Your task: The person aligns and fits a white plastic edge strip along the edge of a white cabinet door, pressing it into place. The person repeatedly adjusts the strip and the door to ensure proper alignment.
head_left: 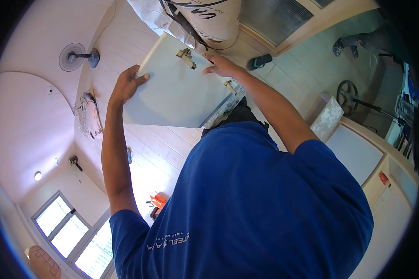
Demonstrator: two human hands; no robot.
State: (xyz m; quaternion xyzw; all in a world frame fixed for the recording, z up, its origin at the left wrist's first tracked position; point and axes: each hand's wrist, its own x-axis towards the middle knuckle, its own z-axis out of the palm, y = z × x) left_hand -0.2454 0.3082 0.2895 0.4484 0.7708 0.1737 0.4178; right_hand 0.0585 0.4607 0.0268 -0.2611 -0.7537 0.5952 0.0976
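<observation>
A pale cabinet door [165, 88] is held at a tilt in front of my body. Two metal hinges are fixed on its face: a larger-looking hinge [186, 58] near the far edge and another hinge [229, 87] by the right edge. My left hand [128, 86] grips the door's left edge, thumb on the face and fingers round behind. On the opposite edge, between the two hinges, my right hand [222, 66] clasps the door with its thumb on the face; part of its fingers is hidden. Crumpled clear plastic [221, 114] lies along the near right edge.
White printed sacks [209, 18] stand just beyond the door. A dark slipper [259, 62] lies on the floor to their right. Farther off are a fan [74, 56], cables [83, 117], an orange tool [157, 201], a wheel-shaped stand base [347, 97] and a cabinet [356, 149]. Another person's legs [365, 42] show.
</observation>
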